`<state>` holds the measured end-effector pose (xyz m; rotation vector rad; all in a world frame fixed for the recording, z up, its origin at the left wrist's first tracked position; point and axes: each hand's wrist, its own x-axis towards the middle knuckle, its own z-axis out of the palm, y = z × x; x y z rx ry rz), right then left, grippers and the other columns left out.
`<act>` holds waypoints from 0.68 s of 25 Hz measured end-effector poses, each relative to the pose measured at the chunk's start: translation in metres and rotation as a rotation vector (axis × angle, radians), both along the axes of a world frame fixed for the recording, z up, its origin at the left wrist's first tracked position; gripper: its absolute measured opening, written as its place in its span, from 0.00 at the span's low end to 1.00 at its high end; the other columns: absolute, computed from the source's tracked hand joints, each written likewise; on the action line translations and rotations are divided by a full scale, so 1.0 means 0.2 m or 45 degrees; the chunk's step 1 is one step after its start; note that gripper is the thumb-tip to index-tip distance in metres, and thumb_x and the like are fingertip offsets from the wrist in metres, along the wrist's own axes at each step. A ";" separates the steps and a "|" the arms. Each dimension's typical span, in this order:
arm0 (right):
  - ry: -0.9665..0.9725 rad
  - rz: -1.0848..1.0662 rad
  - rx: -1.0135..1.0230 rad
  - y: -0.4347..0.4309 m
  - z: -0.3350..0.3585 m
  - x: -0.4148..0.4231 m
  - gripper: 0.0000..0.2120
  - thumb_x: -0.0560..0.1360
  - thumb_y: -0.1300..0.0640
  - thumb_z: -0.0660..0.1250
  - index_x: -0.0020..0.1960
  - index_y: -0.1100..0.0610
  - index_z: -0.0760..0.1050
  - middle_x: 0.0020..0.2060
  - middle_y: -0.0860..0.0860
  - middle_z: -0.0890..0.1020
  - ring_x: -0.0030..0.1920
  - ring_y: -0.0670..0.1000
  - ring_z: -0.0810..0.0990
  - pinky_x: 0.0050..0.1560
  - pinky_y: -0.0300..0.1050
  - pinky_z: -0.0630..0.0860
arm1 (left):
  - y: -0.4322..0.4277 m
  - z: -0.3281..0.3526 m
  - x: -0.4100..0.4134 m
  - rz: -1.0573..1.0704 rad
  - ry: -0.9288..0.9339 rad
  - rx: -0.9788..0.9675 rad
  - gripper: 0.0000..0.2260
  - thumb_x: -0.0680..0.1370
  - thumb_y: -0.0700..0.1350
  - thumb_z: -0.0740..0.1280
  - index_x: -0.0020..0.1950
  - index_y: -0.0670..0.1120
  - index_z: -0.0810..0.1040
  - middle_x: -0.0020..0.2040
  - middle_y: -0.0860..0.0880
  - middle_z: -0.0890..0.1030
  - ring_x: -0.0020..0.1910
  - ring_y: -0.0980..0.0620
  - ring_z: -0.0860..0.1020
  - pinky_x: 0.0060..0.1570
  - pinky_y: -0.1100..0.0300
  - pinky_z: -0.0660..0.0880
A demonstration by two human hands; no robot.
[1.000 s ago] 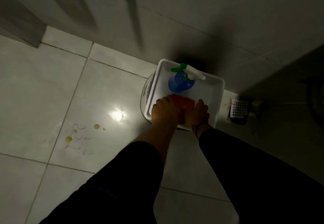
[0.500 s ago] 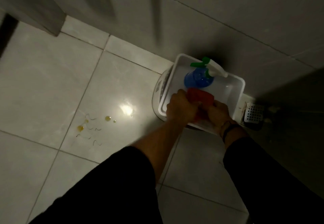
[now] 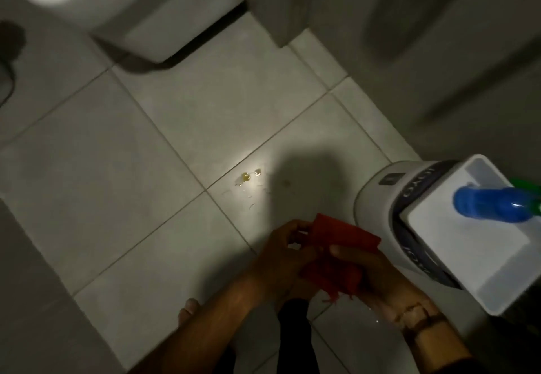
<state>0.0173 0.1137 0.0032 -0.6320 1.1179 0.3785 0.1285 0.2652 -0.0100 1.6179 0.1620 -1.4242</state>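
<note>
Dim tiled bathroom floor (image 3: pixel 146 168), left hand (image 3: pixel 281 259) and right hand (image 3: pixel 371 277) both curled round the red cloth (image 3: pixel 342 245) held over it, near-right of the yellow drips (image 3: pixel 245 177); the bunched cloth may smear them, or the right arm may bump the white tray (image 3: pixel 468 256).

We look down on a dim bathroom floor (image 3: pixel 123 168) of large pale grey tiles, its thin grout lines (image 3: pixel 164 136) running on the slant, with a small bright glint of light (image 3: pixel 257 172) near the middle and a few yellowish drops (image 3: pixel 245 177) just beside it. At the top left we see the white base of a toilet (image 3: pixel 123 2) standing on the tiles, and at the top right a plain grey wall (image 3: pixel 409 37) meets the floor. A broad soft shadow (image 3: pixel 307 174) lies on the tiles just right of the glint.
</note>
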 end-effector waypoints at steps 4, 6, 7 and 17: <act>-0.020 -0.010 -0.099 0.28 -0.33 0.34 0.20 0.76 0.60 0.71 0.68 0.60 0.80 0.58 0.61 0.90 0.57 0.61 0.90 0.54 0.57 0.89 | 0.41 -0.46 0.13 0.272 -0.249 0.108 0.22 0.77 0.52 0.76 0.70 0.54 0.77 0.65 0.46 0.82 0.56 0.49 0.84 0.55 0.53 0.83; -0.044 0.090 -0.263 0.38 -0.57 0.52 0.12 0.83 0.62 0.65 0.66 0.60 0.80 0.50 0.57 0.90 0.47 0.55 0.91 0.46 0.51 0.90 | 0.64 -0.81 0.18 0.110 -0.534 0.448 0.31 0.80 0.61 0.68 0.81 0.52 0.69 0.78 0.47 0.74 0.72 0.47 0.77 0.70 0.53 0.74; -0.036 0.204 -0.414 0.42 -0.71 0.61 0.10 0.85 0.62 0.63 0.63 0.60 0.79 0.45 0.56 0.89 0.40 0.53 0.89 0.40 0.47 0.88 | 0.74 -0.99 0.19 -0.030 -0.628 0.609 0.35 0.81 0.64 0.64 0.84 0.49 0.63 0.82 0.46 0.68 0.79 0.45 0.70 0.76 0.51 0.68; -0.458 1.487 -1.927 0.53 -1.85 1.26 0.39 0.75 0.57 0.58 0.86 0.62 0.57 0.85 0.61 0.61 0.86 0.66 0.56 0.86 0.60 0.56 | 1.07 -2.10 0.34 -0.454 -1.385 1.013 0.35 0.84 0.57 0.52 0.88 0.44 0.50 0.89 0.42 0.49 0.88 0.39 0.50 0.83 0.32 0.48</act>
